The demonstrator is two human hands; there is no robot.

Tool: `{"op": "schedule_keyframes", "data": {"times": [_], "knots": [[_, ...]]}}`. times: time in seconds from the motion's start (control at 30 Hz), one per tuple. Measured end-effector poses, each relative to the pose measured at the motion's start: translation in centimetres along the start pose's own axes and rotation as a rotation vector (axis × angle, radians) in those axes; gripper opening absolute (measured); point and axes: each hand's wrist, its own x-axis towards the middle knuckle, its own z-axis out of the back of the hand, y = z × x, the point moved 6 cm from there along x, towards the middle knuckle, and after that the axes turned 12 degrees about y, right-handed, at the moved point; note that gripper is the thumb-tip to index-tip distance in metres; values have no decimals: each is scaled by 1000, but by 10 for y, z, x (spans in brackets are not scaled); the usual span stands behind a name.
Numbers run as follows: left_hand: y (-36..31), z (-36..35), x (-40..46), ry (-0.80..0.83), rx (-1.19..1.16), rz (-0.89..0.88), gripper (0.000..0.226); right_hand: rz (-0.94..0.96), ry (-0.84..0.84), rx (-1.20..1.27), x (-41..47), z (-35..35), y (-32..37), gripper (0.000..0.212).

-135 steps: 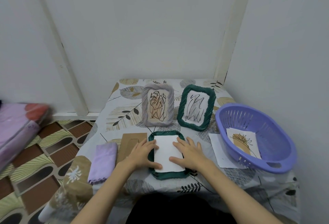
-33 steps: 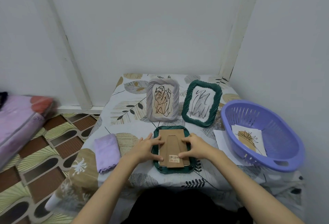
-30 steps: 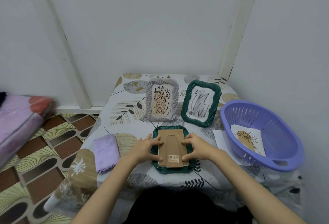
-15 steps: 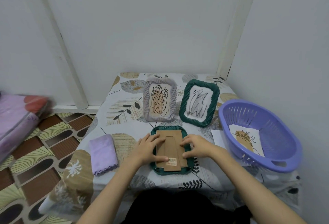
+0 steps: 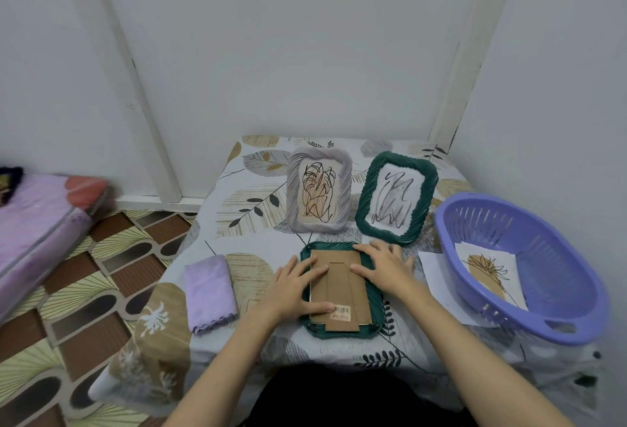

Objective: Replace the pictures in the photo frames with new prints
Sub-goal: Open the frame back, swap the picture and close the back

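A dark green frame [image 5: 376,316] lies face down near the table's front edge, with a brown cardboard backing [image 5: 342,287] set into it. My left hand [image 5: 294,286] presses flat on the backing's left side, thumb near the barcode sticker. My right hand [image 5: 385,265] presses flat on its right side and the frame's upper right corner. Behind stand a grey frame [image 5: 319,194] and another green frame [image 5: 395,197], each holding a line drawing. A print with a brown plant drawing [image 5: 488,272] lies in the purple basket [image 5: 549,321].
A folded lilac cloth [image 5: 208,291] lies left of the frame. White paper [image 5: 437,277] lies partly under the basket. Walls close in behind and to the right of the small table [image 5: 237,202]. A tiled floor and a pink mattress [image 5: 40,223] are to the left.
The white print that lay in the frame is now covered by the cardboard backing. Over the last second both hands shifted slightly on the backing while staying pressed on it.
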Motion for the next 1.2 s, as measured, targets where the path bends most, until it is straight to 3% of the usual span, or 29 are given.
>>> {"op": "schedule_keyframes", "data": {"times": [0.2, 0.4, 0.53, 0.6, 0.7, 0.83, 0.97, 1.1, 1.2], "knots": [[0, 0, 0, -8, -12, -3, 80, -10, -101, -56, -5, -2, -1, 53], [1, 6, 5, -20, -29, -13, 85, -209, -197, 79, -14, -7, -7, 81], [13, 33, 14, -325, -213, 38, 120, -237, -173, 140, -14, -9, -8, 83], [19, 41, 20, -394, -174, 114, 108, -224, -146, 127, -12, -9, -9, 78], [24, 35, 32, -294, -62, 169, 81, -152, -80, 78, -6, -8, -7, 65], [28, 33, 35, -252, 19, 193, 104, -115, -10, 18, -2, -8, -8, 56], [28, 33, 34, -278, 18, 188, 100, -103, -24, -10, -2, -8, -9, 56], [31, 33, 34, -300, 10, 169, 115, -91, -49, -18, -4, -5, -7, 55], [29, 34, 37, -273, -14, 155, 76, -91, -61, -20, -5, -6, -8, 55]]}}
